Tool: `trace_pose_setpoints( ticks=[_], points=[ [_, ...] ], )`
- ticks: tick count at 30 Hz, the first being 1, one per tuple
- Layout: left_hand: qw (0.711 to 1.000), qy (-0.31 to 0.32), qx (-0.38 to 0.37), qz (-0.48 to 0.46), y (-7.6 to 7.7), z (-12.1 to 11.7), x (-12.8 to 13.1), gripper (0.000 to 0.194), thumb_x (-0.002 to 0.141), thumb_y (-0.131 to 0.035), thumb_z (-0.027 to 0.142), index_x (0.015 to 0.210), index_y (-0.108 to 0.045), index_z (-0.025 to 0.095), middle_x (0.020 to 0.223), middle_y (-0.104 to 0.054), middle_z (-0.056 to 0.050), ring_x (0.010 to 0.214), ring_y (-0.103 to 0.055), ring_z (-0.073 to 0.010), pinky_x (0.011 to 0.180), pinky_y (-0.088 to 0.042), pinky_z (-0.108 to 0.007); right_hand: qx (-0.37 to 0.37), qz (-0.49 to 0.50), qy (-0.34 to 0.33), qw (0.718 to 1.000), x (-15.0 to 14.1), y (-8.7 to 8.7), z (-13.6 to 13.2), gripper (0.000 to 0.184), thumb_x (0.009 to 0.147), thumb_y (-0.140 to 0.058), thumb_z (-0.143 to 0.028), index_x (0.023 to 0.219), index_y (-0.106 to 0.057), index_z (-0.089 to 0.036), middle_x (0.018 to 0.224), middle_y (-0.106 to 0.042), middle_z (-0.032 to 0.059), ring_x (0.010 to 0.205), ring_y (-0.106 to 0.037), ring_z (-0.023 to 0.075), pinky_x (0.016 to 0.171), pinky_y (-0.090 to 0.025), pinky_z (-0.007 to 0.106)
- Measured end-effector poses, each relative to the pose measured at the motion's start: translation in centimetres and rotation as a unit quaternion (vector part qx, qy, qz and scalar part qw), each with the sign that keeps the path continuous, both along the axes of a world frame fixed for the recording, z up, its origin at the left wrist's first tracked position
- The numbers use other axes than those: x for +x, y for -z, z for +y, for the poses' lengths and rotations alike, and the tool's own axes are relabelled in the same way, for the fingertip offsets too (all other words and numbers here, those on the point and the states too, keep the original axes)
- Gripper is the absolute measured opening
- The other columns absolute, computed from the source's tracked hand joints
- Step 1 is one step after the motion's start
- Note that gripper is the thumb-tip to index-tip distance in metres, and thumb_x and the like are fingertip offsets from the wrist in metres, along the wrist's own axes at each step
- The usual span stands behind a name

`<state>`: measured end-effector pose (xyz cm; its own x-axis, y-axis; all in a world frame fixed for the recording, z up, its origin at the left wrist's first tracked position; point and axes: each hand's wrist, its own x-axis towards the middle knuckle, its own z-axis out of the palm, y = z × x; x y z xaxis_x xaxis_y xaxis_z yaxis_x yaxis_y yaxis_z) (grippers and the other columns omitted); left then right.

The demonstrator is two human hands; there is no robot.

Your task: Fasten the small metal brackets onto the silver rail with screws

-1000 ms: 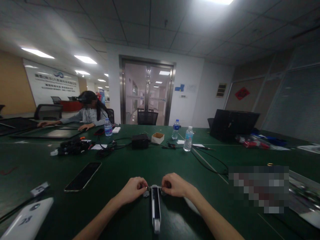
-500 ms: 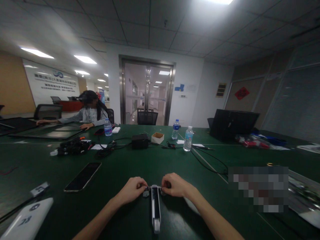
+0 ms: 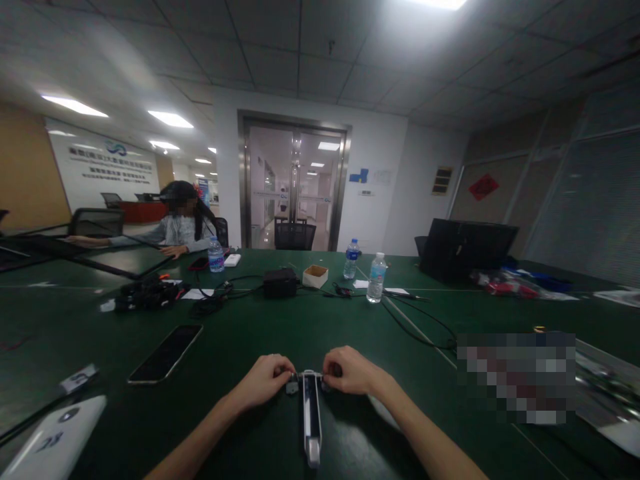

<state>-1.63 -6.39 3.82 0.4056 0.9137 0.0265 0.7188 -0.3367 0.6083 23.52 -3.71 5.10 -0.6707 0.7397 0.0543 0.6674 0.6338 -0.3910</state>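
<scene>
A long, narrow white device with a dark face [image 3: 311,407] lies on the green table, its far end between my two hands. Thin pale side pieces stick out from that far end. My left hand [image 3: 265,380] is closed in a pinch at the left side piece, where a small grey part [image 3: 292,384] shows under the fingertips. On the opposite side my right hand [image 3: 353,371] pinches the other side piece; its fingertips largely cover a small grey part there. The device's exact kind cannot be made out.
A smartphone [image 3: 166,354] and a white power bank [image 3: 60,433] lie on my left. Farther back are a black box [image 3: 280,283] with cables, a small open carton [image 3: 315,276] and water bottles [image 3: 377,279]. A person [image 3: 183,213] across the table handles a black frame [image 3: 125,273].
My hands and the white device stay in place. At the far left, the other person has tilted up a black frame that was lying flat.
</scene>
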Motion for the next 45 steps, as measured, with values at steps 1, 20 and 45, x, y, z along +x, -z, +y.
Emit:
trace_pose_setpoints(
  ticks=[1, 20, 45],
  points=[
    [1.0, 0.001, -0.001, -0.001, -0.06, -0.03, 0.01, 0.026, 0.09, -0.05, 0.031, 0.098, -0.072, 0.019, 0.098, -0.067, -0.003, 0.088, -0.06, -0.0182, 0.074, -0.044, -0.025, -0.003, 0.001, 0.001, 1.0, 0.02, 0.08, 0.04, 0.012, 0.08, -0.061, -0.026, 0.085, -0.068, -0.017, 0.079, -0.065, 0.0012, 0.066, -0.057, 0.0108, 0.058, -0.039, 0.019],
    [0.997, -0.013, -0.039, -0.068, -0.19, -0.27, 0.24, 0.023, 0.085, -0.055, 0.031, 0.097, -0.066, 0.016, 0.094, -0.069, -0.003, 0.081, -0.062, -0.0172, 0.067, -0.046, -0.024, 0.003, -0.005, 0.007, 1.0, -0.03, 0.14, 0.02, 0.013, 0.08, -0.06, -0.025, 0.086, -0.068, -0.017, 0.08, -0.066, 0.0013, 0.066, -0.057, 0.0111, 0.058, -0.039, 0.019],
    [1.0, -0.025, -0.009, 0.012, 0.06, -0.22, 0.08, 0.029, 0.088, -0.051, 0.037, 0.099, -0.07, 0.019, 0.096, -0.062, -0.004, 0.084, -0.055, -0.0192, 0.069, -0.041, -0.026, -0.011, -0.004, 0.001, 1.0, 0.07, -0.17, -0.14, 0.015, 0.083, -0.059, -0.029, 0.088, -0.068, -0.017, 0.083, -0.066, 0.002, 0.069, -0.058, 0.012, 0.06, -0.041, 0.02]
  ],
)
